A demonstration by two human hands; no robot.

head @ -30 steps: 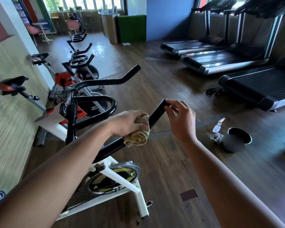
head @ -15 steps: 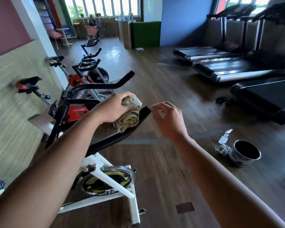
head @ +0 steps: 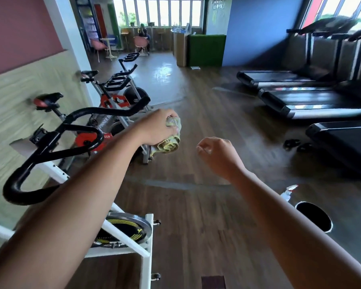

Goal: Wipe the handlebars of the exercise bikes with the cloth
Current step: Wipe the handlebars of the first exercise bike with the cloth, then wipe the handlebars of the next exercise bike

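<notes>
This is a gym. A row of exercise bikes [head: 113, 101] with black handlebars [head: 104, 110] stands along the left wall. Treadmills [head: 313, 101] line the right side, with dark wood floor [head: 196, 205] between. At the far end, chairs [head: 141, 41] and a small round table [head: 108, 40] sit below a band of windows [head: 154, 11].
</notes>
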